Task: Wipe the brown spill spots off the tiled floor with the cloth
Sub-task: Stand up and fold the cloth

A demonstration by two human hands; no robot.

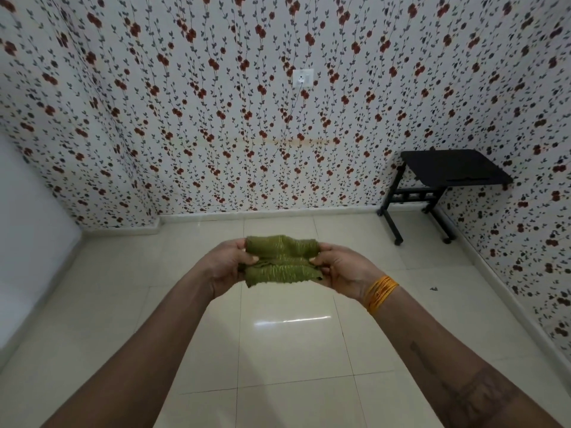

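Observation:
A folded green cloth (pixel 281 260) with thin gold stripes is held up in front of me, above the cream tiled floor (pixel 296 344). My left hand (pixel 227 265) grips its left end and my right hand (pixel 340 267) grips its right end, thumbs on top. Both arms reach forward from the bottom of the view. I see no brown spots on the visible tiles; a small dark speck (pixel 433 288) lies on the floor at the right.
A black low table on wheels (pixel 448 174) stands in the far right corner. Flowered wallpaper covers the walls, with a white socket (pixel 302 78) on the far wall. A white surface (pixel 27 242) runs along the left.

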